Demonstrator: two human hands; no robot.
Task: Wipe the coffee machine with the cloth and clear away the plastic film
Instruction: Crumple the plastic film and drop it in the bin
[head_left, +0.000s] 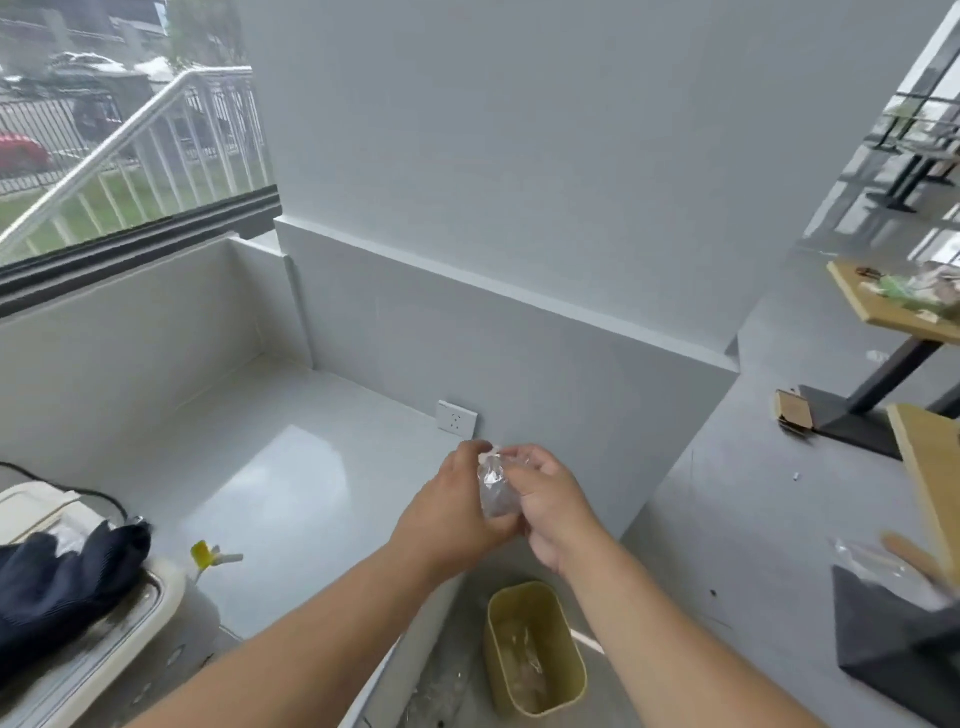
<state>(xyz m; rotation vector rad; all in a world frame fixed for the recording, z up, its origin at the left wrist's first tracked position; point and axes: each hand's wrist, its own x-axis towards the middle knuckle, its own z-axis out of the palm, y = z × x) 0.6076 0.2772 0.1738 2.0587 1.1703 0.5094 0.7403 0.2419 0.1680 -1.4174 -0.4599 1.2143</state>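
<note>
A café-like room: pedestal tables (883, 306), a grey counter (291, 467), a cream coffee machine (104, 613).

Both hands bunch clear film above a small bin.

The left hand (457, 512) and right hand (545, 501) meet in front of the grey wall, pressing a crumpled wad of clear plastic film (494, 491) between them. Below them on the floor stands an open olive-yellow plastic bin (535, 647) with more film inside. At far left, a dark blue ribbed cloth (62, 577) lies on the cream-coloured coffee machine (130, 623) on the pale counter (291, 483).
</note>
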